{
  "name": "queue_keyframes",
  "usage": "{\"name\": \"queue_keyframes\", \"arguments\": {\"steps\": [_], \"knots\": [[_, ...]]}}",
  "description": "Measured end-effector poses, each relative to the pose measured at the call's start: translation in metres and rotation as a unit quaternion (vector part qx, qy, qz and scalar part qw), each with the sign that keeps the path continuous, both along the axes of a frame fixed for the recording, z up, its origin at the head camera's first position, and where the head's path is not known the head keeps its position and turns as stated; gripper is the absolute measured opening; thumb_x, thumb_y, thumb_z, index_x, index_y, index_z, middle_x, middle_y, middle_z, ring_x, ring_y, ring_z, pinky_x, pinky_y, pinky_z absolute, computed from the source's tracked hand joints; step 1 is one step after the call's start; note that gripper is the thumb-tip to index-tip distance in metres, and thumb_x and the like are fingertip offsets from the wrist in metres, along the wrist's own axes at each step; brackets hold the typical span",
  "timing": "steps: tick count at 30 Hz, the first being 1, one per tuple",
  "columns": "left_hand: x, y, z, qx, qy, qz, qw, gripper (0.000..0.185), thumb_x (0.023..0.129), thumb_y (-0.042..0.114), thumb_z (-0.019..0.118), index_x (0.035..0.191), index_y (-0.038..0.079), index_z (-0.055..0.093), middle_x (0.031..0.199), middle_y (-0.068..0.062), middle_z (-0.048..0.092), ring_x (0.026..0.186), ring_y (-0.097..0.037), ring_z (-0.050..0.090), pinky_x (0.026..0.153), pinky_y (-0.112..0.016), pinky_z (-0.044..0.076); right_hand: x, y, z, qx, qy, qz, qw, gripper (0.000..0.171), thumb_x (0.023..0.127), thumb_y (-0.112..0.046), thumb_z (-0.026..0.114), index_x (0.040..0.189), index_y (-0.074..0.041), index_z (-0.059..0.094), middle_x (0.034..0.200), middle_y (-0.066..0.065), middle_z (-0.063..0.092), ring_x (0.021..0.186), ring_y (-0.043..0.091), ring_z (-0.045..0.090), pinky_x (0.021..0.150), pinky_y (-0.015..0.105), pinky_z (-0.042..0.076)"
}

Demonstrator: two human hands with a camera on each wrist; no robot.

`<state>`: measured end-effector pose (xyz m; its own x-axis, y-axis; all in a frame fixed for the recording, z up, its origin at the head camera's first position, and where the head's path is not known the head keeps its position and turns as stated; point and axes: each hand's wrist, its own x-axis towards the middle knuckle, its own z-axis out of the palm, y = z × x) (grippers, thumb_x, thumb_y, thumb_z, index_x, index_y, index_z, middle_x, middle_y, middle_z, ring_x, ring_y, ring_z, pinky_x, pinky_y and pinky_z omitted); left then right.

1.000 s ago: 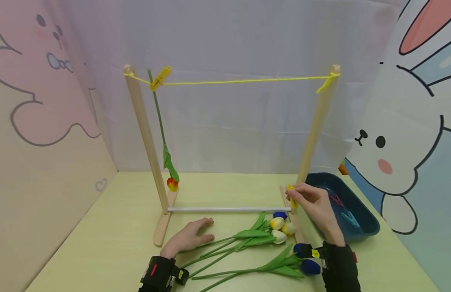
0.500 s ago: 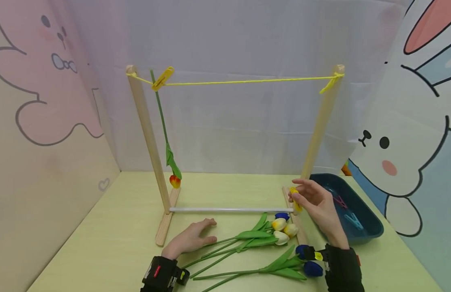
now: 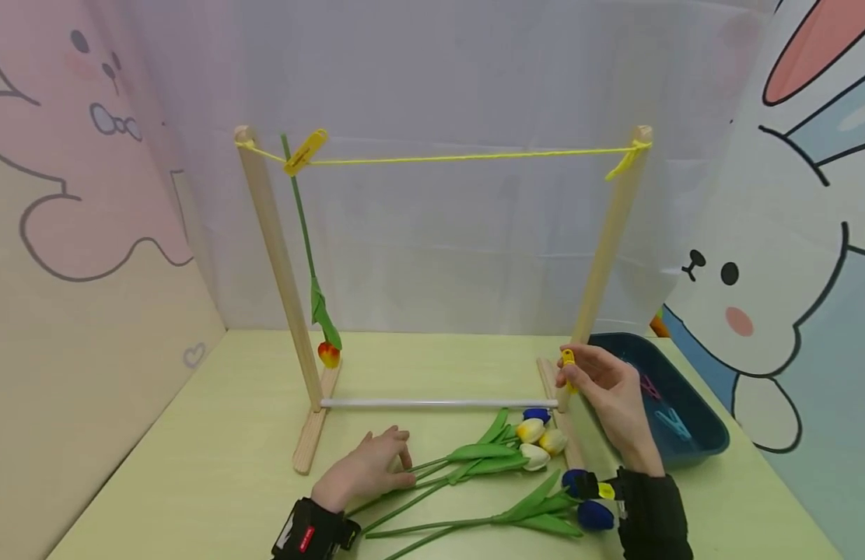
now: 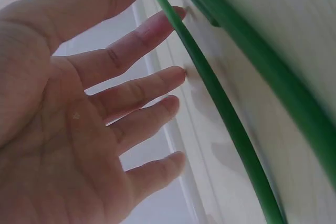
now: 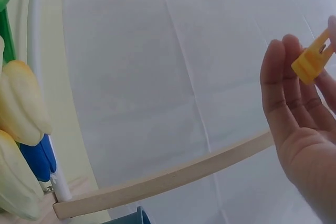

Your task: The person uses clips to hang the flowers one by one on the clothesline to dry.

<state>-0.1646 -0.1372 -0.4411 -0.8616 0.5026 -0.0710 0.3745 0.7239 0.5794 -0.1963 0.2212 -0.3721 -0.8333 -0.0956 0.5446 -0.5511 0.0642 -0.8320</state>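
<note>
My right hand pinches a yellow clothespin near the foot of the right post; the right wrist view shows the clothespin between thumb and fingers. Over the stem ends of several artificial tulips, white, yellow-white and blue, reaches my left hand. In the left wrist view its fingers are spread beside a green stem; whether they touch it I cannot tell. A red-yellow tulip hangs head down from the yellow string, clipped by another yellow clothespin.
A wooden frame with a left post, a right post and a white crossbar stands on the table. Blue tulips lie in front. At right, a dark blue basin holds pink and light blue clothespins.
My left hand has turned and its fingers have come down at the tulip stems. The clothespin in my right hand now stands a little higher and more upright.
</note>
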Motion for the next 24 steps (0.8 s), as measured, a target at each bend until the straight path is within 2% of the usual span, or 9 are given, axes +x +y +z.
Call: {"name": "queue_keyframes", "arguments": {"steps": [3,8,14,16,24], "knots": [[0.0022,0.0007,-0.0010,-0.022,0.040,0.013,0.9989,0.015,0.089,0.024,0.077,0.080,0.016,0.067,0.142,-0.024,0.057,0.141,-0.046,0.045,0.115,-0.071,0.026,0.0000,-0.0006,-0.0009,-0.011,0.001,0.008,1.000,0.022,0.097,0.008,0.058,0.118,0.011,0.062,0.086,-0.010,0.073,0.077,0.006,0.067,0.080,0.016,0.054],[0.0026,0.0012,-0.0032,-0.039,0.096,0.019,0.9945,0.018,0.086,0.022,0.079,0.074,0.018,0.066,0.134,-0.020,0.064,0.131,-0.039,0.056,0.114,-0.067,0.032,0.0004,-0.0005,-0.0012,-0.001,-0.002,0.017,1.000,0.022,0.097,0.007,0.059,0.118,0.006,0.064,0.093,-0.013,0.073,0.078,0.006,0.066,0.078,0.015,0.054],[0.0032,0.0046,-0.0051,-0.050,0.131,0.023,0.9899,0.017,0.084,0.019,0.081,0.074,0.019,0.067,0.129,-0.016,0.067,0.124,-0.034,0.061,0.112,-0.065,0.036,0.0010,-0.0022,0.0005,0.003,-0.004,0.016,1.000,0.023,0.098,0.006,0.058,0.119,0.006,0.064,0.093,-0.012,0.073,0.079,0.007,0.065,0.079,0.015,0.053],[0.0036,0.0054,-0.0050,-0.056,0.140,0.023,0.9883,0.017,0.083,0.018,0.082,0.074,0.019,0.068,0.125,-0.014,0.068,0.121,-0.033,0.063,0.111,-0.063,0.038,0.0008,-0.0031,0.0008,-0.003,-0.007,0.011,1.000,0.023,0.099,0.004,0.057,0.120,0.002,0.066,0.093,-0.012,0.073,0.079,0.007,0.066,0.080,0.016,0.053],[0.0052,0.0080,-0.0093,-0.082,0.194,0.027,0.9773,0.018,0.080,0.017,0.084,0.072,0.020,0.068,0.097,0.002,0.066,0.097,-0.022,0.065,0.107,-0.056,0.045,-0.0001,-0.0051,-0.0013,-0.040,-0.002,-0.022,0.999,0.020,0.103,-0.002,0.054,0.115,-0.006,0.069,0.090,-0.008,0.073,0.074,0.010,0.066,0.079,0.015,0.054]]}}
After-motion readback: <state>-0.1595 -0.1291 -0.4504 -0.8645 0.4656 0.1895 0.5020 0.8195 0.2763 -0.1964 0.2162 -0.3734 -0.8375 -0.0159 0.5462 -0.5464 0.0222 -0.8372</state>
